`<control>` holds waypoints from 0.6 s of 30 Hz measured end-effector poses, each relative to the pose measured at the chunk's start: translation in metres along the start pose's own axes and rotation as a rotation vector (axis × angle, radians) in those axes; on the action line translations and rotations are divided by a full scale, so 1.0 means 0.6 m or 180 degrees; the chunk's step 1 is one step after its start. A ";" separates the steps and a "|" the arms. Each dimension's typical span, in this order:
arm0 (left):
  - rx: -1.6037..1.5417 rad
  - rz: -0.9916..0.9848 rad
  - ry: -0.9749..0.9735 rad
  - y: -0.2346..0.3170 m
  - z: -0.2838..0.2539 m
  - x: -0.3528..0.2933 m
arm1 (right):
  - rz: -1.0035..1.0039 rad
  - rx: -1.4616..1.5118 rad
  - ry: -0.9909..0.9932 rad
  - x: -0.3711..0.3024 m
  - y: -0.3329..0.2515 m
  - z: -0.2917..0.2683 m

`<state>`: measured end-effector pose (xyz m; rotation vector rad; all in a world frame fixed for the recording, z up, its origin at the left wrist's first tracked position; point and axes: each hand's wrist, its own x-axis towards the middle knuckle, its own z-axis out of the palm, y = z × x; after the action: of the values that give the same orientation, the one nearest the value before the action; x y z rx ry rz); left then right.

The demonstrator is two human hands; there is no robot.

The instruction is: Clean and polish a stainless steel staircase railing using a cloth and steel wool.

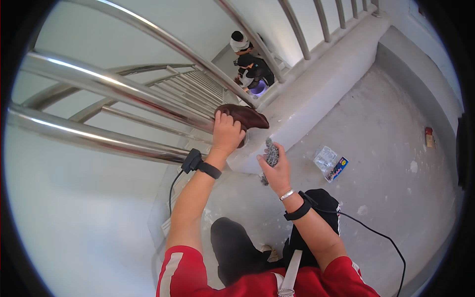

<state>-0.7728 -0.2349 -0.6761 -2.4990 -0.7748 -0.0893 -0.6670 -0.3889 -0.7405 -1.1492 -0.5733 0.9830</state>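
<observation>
A dark brown cloth [246, 117] lies bunched around the foot of the metal railing, at the corner of the pale raised ledge [302, 111]. My left hand [227, 132] presses on the cloth with its fingers curled into it. My right hand [277, 171] grips a grey steel wool scrubber [271, 152], which sticks out above and below the fingers. It is held just off the near end of the ledge, to the right of the cloth. Shiny steel railing bars [133, 94] run from the left toward the cloth; what lies beneath the cloth is hidden.
On the grey floor [376, 198] to the right lie an opened clear plastic packet [328, 161] with a blue card and a small red-and-tan object [429, 137]. Below, beyond the railing, two people crouch near a purple bucket [259, 89]. A black cable [378, 232] trails from my right wrist.
</observation>
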 end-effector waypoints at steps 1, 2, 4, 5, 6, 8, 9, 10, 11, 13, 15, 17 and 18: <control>-0.0120 -0.0181 -0.0013 0.000 0.002 -0.003 | -0.0115 -0.0035 0.0015 -0.005 -0.005 0.000; -0.0115 -0.0162 -0.0031 0.000 0.004 -0.008 | -0.0101 -0.0017 0.0026 -0.009 -0.003 0.001; -0.0429 0.0063 -0.0043 0.006 -0.005 0.004 | -0.0297 -0.0190 0.0057 0.004 0.006 -0.004; -0.0406 0.0058 -0.0021 0.008 -0.014 0.000 | -0.0325 -0.0179 0.0046 0.006 0.009 -0.003; -0.0580 0.0116 0.0018 0.015 -0.027 -0.008 | -0.0200 -0.0050 0.0089 0.006 0.018 -0.001; -0.0855 0.0235 0.0081 0.022 -0.062 -0.039 | -0.0074 0.0079 0.0120 0.005 0.019 0.003; -0.0923 0.0151 0.0036 0.025 -0.088 -0.061 | -0.0137 0.0099 0.0100 0.006 0.016 0.005; -0.1004 0.0065 -0.0004 0.030 -0.109 -0.086 | -0.0199 0.0106 0.0082 0.005 0.013 0.004; -0.1028 -0.0122 -0.0043 0.033 -0.128 -0.113 | -0.0213 0.0092 0.0068 0.004 0.010 0.003; -0.1143 -0.0530 -0.0042 0.028 -0.148 -0.171 | -0.0025 0.0540 0.0050 0.001 0.001 0.000; -0.1472 -0.1102 0.0072 0.018 -0.151 -0.230 | -0.0167 0.0566 0.0109 0.004 -0.004 -0.001; -0.2217 -0.1781 0.0189 0.015 -0.146 -0.284 | -0.0322 0.0551 0.0218 0.008 -0.007 -0.009; -0.2686 -0.2132 0.0218 0.018 -0.146 -0.311 | -0.0160 0.0343 0.0150 0.006 -0.010 -0.009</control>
<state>-0.9146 -0.3812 -0.6443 -2.7944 -1.8014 -0.8901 -0.6588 -0.3887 -0.7370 -1.0546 -0.5031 0.9304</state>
